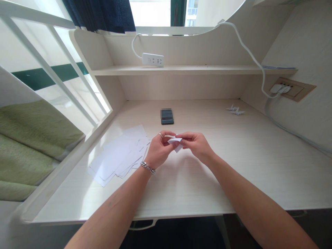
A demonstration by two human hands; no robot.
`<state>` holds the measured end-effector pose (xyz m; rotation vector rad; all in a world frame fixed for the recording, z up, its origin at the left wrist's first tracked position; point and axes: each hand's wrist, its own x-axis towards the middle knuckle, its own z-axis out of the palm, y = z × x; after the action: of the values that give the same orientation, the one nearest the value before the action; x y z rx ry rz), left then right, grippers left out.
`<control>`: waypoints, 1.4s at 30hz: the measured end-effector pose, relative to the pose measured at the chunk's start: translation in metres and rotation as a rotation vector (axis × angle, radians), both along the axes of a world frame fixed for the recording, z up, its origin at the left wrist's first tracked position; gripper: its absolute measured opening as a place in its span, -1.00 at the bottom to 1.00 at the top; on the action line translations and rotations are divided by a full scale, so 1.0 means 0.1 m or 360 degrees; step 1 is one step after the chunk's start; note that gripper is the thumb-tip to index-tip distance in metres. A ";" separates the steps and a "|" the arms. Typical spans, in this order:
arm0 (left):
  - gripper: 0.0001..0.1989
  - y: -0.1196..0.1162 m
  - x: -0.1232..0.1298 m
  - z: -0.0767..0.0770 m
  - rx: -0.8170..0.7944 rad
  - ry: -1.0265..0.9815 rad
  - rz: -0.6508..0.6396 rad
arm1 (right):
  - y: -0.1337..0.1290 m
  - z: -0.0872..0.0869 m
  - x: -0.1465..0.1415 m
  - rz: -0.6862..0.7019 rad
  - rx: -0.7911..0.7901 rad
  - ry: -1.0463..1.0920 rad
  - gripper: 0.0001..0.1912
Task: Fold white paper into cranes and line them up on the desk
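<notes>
The left fingers (166,134) and right fingers (187,136) pinch a partly folded white paper (175,140), raised just nearer the person than the phone (167,116); matching edges before pressing would likely keep creases crisp.

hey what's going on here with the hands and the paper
A person at a desk holds a small piece of folded white paper between the fingers of the left hand and right hand. Loose white sheets lie to the left, and a dark phone-like object lies just beyond the hands. Small folded paper shapes sit toward the back right.
</notes>
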<state>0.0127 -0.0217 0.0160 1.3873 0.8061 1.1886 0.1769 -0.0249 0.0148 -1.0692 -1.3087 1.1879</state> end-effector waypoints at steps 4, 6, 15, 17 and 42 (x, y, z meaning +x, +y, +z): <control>-0.64 0.00 0.00 0.01 -0.0051 -0.0064 -0.0050 | 0.02 -0.01 0.00 0.0004 -0.0062 0.0090 -0.67; -0.62 -0.01 0.00 0.02 -0.0103 -0.0100 -0.0060 | 0.02 -0.01 -0.01 0.0023 -0.0068 0.0139 -0.63; -0.69 0.01 -0.03 0.03 -0.0415 -0.0314 -0.0161 | 0.04 -0.02 -0.01 -0.0021 -0.0019 0.0201 -0.62; -0.71 0.02 -0.02 0.02 -0.0397 -0.0267 -0.0125 | 0.05 -0.04 0.00 -0.0016 0.0021 0.0129 -0.63; -0.63 0.05 -0.02 -0.04 -0.0437 -0.0211 0.0019 | 0.00 0.00 0.00 0.0083 0.0012 0.0072 -0.74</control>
<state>0.0109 -0.0163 0.0120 1.0697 0.8492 1.1199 0.1768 -0.0245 0.0150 -1.0029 -1.3119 1.2383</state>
